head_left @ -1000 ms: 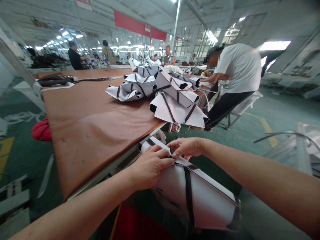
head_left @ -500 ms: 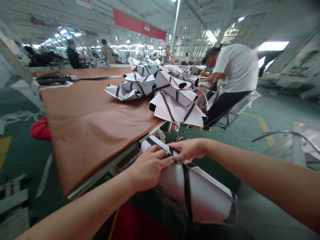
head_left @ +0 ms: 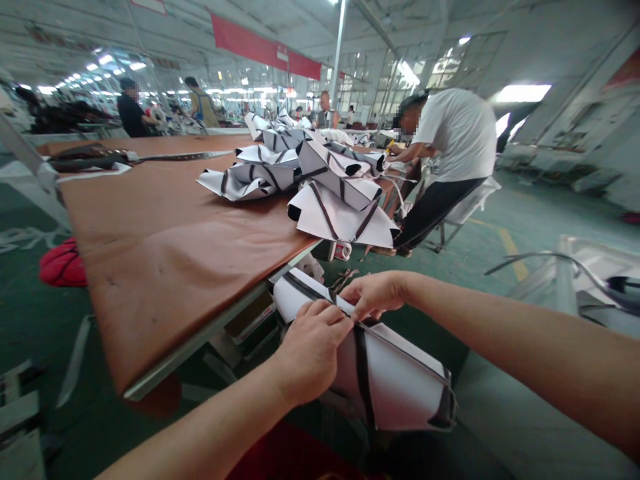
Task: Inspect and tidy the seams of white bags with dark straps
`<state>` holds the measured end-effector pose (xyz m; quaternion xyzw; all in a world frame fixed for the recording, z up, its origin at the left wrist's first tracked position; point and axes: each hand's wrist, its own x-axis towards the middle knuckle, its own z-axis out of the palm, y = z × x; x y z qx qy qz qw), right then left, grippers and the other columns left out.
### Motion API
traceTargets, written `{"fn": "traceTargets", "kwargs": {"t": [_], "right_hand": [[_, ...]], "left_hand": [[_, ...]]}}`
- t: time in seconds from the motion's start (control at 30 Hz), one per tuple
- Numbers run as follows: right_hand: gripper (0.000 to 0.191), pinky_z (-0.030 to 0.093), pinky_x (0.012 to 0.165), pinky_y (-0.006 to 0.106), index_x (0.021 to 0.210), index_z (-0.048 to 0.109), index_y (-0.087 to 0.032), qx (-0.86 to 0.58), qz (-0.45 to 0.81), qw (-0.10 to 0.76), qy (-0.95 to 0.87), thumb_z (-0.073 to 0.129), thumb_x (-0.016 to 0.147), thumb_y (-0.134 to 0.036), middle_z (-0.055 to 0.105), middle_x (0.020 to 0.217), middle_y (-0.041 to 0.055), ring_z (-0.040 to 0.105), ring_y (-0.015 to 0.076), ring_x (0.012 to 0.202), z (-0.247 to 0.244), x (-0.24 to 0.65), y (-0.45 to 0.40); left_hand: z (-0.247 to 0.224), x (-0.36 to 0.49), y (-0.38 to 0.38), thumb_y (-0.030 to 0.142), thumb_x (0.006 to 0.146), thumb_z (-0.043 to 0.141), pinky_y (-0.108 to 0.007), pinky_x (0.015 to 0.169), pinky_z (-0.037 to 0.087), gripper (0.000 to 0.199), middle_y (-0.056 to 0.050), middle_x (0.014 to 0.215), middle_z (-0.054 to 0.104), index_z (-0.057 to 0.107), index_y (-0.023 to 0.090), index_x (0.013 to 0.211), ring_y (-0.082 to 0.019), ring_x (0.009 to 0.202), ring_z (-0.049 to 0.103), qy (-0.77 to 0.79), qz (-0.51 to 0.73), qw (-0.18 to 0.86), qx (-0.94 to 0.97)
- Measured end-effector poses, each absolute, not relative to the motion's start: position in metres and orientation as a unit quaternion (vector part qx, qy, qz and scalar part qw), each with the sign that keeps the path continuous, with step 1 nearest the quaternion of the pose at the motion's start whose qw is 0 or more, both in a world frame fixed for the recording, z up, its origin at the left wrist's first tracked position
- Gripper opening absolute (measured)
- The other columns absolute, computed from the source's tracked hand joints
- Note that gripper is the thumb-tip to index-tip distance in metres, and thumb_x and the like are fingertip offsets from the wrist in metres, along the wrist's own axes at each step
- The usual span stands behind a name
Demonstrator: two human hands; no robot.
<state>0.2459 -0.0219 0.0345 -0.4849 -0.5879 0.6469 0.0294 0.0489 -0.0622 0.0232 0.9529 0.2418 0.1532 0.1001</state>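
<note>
A white bag piece with dark straps (head_left: 400,380) hangs in front of me, just off the table's near corner. My left hand (head_left: 317,340) grips its upper edge, fingers bent over the seam. Close beside it, my right hand (head_left: 373,297) pinches the same edge from the far side. The fingertips of both hands nearly meet at a dark strap. What lies between the fingertips is too small to make out.
A brown-covered table (head_left: 150,247) stands at the left, bearing a heap of white pieces with dark straps (head_left: 330,173). A person in a white shirt (head_left: 457,137) bends at its far right side. A bin (head_left: 565,287) is at the right.
The view has turned slightly to the right, so the surroundings sit further left. My left hand has its fingers more bent on the edge; both hands still hold the piece.
</note>
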Motion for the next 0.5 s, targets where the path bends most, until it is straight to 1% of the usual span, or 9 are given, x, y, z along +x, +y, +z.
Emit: {"fn": "traceTargets", "kwargs": {"t": [0.07, 0.1, 0.17, 0.23, 0.3, 0.37, 0.43, 0.5], "right_hand": [[0.027, 0.033, 0.045, 0.016, 0.078, 0.057, -0.015, -0.461, 0.685, 0.068, -0.561, 0.067, 0.053, -0.017, 0.053, 0.061, -0.0068, 0.047, 0.0063, 0.051, 0.025, 0.251, -0.023], [0.028, 0.035, 0.046, 0.016, 0.078, 0.059, -0.014, -0.447, 0.702, 0.092, -0.546, 0.068, 0.052, -0.018, 0.055, 0.062, -0.006, 0.049, 0.007, 0.052, 0.02, 0.253, -0.024], [0.029, 0.04, 0.054, 0.017, 0.078, 0.062, -0.013, -0.419, 0.729, 0.144, -0.522, 0.069, 0.05, -0.018, 0.06, 0.067, -0.0034, 0.054, 0.0089, 0.061, 0.01, 0.255, -0.026], [0.03, 0.043, 0.063, 0.019, 0.079, 0.064, -0.012, -0.398, 0.741, 0.178, -0.511, 0.07, 0.051, -0.017, 0.062, 0.073, -0.0012, 0.056, 0.0106, 0.071, 0.004, 0.256, -0.028], [0.03, 0.043, 0.067, 0.02, 0.081, 0.065, -0.012, -0.39, 0.748, 0.18, -0.506, 0.072, 0.053, -0.019, 0.063, 0.075, -0.0005, 0.057, 0.0113, 0.074, 0.001, 0.257, -0.03], [0.033, 0.043, 0.069, 0.021, 0.085, 0.064, -0.012, -0.379, 0.756, 0.166, -0.507, 0.074, 0.056, -0.025, 0.062, 0.078, 0.0, 0.056, 0.0112, 0.073, 0.001, 0.259, -0.032], [0.036, 0.042, 0.069, 0.021, 0.089, 0.063, -0.012, -0.371, 0.75, 0.159, -0.524, 0.075, 0.06, -0.03, 0.062, 0.081, 0.0006, 0.056, 0.0106, 0.074, 0.003, 0.26, -0.034], [0.038, 0.04, 0.066, 0.019, 0.09, 0.063, -0.012, -0.37, 0.734, 0.158, -0.548, 0.076, 0.06, -0.031, 0.061, 0.082, 0.0001, 0.054, 0.0097, 0.073, 0.003, 0.262, -0.035]], "left_hand": [[0.02, 0.049, -0.061, 0.01, 0.081, 0.048, -0.036, 0.085, 0.036, 0.035, 0.0, 0.098, 0.059, 0.057, 0.028, 0.109, -0.021, 0.094, 0.045, 0.252, 0.158, 0.115, 0.948], [0.02, 0.048, -0.06, 0.01, 0.08, 0.048, -0.036, 0.083, 0.036, 0.039, 0.0, 0.098, 0.058, 0.056, 0.031, 0.113, -0.021, 0.094, 0.045, 0.256, 0.16, 0.12, 0.946], [0.02, 0.047, -0.058, 0.01, 0.078, 0.049, -0.036, 0.083, 0.036, 0.047, 0.001, 0.1, 0.058, 0.053, 0.034, 0.118, -0.021, 0.093, 0.044, 0.257, 0.159, 0.129, 0.945], [0.022, 0.045, -0.057, 0.01, 0.077, 0.051, -0.037, 0.084, 0.035, 0.05, 0.002, 0.103, 0.058, 0.051, 0.036, 0.12, -0.021, 0.094, 0.044, 0.246, 0.152, 0.133, 0.948], [0.023, 0.044, -0.057, 0.011, 0.075, 0.054, -0.037, 0.087, 0.034, 0.051, 0.003, 0.106, 0.058, 0.052, 0.036, 0.12, -0.021, 0.097, 0.044, 0.228, 0.146, 0.135, 0.953], [0.023, 0.042, -0.058, 0.012, 0.075, 0.055, -0.037, 0.088, 0.033, 0.051, 0.003, 0.108, 0.057, 0.051, 0.035, 0.12, -0.021, 0.098, 0.044, 0.214, 0.147, 0.134, 0.956], [0.022, 0.042, -0.058, 0.011, 0.076, 0.053, -0.037, 0.088, 0.032, 0.052, 0.003, 0.108, 0.057, 0.05, 0.035, 0.122, -0.021, 0.099, 0.044, 0.208, 0.15, 0.137, 0.957], [0.021, 0.042, -0.058, 0.009, 0.076, 0.051, -0.036, 0.088, 0.033, 0.054, 0.003, 0.107, 0.058, 0.049, 0.035, 0.123, -0.02, 0.097, 0.044, 0.208, 0.149, 0.138, 0.957]]}}
